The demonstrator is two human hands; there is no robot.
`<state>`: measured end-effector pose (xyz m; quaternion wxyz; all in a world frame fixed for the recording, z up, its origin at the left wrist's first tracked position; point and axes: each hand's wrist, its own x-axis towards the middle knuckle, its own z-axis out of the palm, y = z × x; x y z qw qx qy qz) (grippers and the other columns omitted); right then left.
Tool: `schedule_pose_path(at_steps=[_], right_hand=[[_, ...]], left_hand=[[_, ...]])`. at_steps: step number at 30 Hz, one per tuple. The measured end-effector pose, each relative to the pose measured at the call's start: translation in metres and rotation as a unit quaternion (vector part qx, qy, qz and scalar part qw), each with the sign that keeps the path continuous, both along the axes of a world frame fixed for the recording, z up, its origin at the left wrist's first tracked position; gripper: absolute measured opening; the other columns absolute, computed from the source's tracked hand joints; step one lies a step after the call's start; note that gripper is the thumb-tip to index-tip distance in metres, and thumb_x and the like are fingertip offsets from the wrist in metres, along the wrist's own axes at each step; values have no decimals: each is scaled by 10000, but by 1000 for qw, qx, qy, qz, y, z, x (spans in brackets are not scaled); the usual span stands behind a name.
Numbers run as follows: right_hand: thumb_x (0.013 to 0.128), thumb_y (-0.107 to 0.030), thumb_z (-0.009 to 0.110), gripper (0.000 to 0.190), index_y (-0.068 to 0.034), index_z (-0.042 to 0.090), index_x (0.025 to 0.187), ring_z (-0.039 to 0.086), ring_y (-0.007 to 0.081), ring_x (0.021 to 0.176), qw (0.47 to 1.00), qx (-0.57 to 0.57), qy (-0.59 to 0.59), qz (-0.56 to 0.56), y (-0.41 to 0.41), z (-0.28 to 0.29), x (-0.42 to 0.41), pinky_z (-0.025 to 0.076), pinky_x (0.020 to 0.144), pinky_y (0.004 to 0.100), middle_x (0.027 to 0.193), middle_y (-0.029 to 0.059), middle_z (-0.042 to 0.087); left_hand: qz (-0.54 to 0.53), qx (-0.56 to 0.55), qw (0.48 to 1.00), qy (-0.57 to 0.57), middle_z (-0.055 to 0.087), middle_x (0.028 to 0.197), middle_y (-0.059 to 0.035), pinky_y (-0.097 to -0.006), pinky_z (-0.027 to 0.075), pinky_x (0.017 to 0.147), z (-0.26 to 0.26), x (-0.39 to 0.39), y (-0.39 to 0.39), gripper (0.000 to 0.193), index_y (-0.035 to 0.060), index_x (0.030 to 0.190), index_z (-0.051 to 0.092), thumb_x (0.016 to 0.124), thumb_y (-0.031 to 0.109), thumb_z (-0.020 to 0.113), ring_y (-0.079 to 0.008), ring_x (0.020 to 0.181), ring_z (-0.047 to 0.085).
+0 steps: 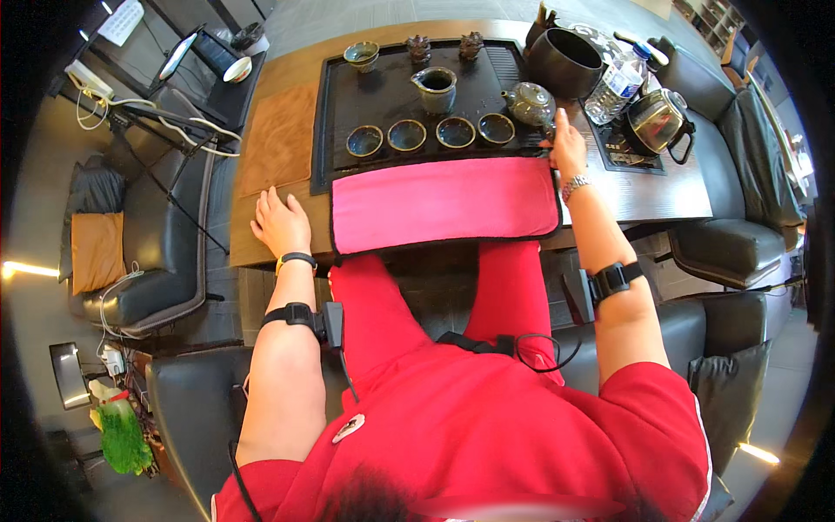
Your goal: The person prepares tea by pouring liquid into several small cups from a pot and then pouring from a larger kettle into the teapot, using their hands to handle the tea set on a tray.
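Observation:
My right hand (pixel 569 149) is closed around the side handle of a small glazed teapot (pixel 533 104), which is at the right end of a black tea tray (pixel 385 85). My left hand (pixel 284 220) lies flat near the table's front edge, holding nothing, beside a brown cloth (pixel 279 140). Between my hands a pink towel with black edging (pixel 447 203) covers the tray's front and hangs toward my lap. Several dark tea cups (pixel 407 136) form a row behind it. A spouted pitcher (pixel 436 91) stands behind the cups; what the vessels hold is unclear.
Far on the tray are a lidded-style bowl (pixel 361 57) and two small figurines (pixel 470 46). Right of the teapot stand a large dark pot (pixel 565 63), a plastic water bottle (pixel 616 88) and a glass kettle (pixel 657 121). A cable-draped stand (pixel 163 130) is at the left.

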<state>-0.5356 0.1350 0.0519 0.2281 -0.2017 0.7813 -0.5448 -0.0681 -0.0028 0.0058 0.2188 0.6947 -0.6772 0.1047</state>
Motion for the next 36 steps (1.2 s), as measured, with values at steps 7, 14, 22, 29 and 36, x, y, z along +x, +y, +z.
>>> schedule_pose_path(at_steps=[7, 14, 22, 29, 36], right_hand=[[983, -378, 511, 449, -50, 577, 1282, 460, 365, 1286, 861, 130, 491, -6, 67, -32, -40, 391, 1041, 438, 1372, 169, 530], [1004, -487, 396, 663, -64, 307, 1506, 220, 268, 1476, 793, 282, 541, 19, 98, -55, -58, 155, 1183, 508, 1587, 122, 270], [999, -527, 358, 675, -85, 329, 1508, 190, 244, 1490, 803, 350, 480, 52, 98, -47, -52, 130, 1184, 527, 1600, 93, 254], [1001, -523, 357, 657, -90, 355, 1495, 208, 227, 1482, 802, 344, 487, 40, 95, -47, -48, 141, 1185, 524, 1591, 74, 279], [992, -505, 385, 639, -100, 370, 1487, 231, 240, 1475, 801, 337, 494, 30, 96, -45, -46, 153, 1179, 522, 1583, 81, 296]], left_hand=[[-8, -1, 1000, 7, 508, 1414, -101, -564, 285, 1104, 0, -7, -3, 437, 103, 1326, 542, 942, 311, 545, -259, 1337, 438], [0, -3, 1000, 12, 507, 1417, -95, -560, 280, 1110, 0, -5, -2, 435, 103, 1322, 545, 941, 313, 550, -247, 1347, 429], [-10, -3, 1000, 27, 509, 1415, -91, -562, 273, 1115, -5, -1, -4, 469, 109, 1345, 525, 929, 322, 564, -249, 1344, 433], [-88, -24, 989, 117, 497, 1403, -172, -525, 288, 1121, 4, 9, -8, 578, 78, 1404, 451, 898, 291, 630, -312, 1338, 426], [-331, 33, 921, 203, 450, 1433, -237, -406, 345, 1114, 34, -48, -19, 847, 18, 1477, 320, 820, 332, 752, -369, 1335, 429]])
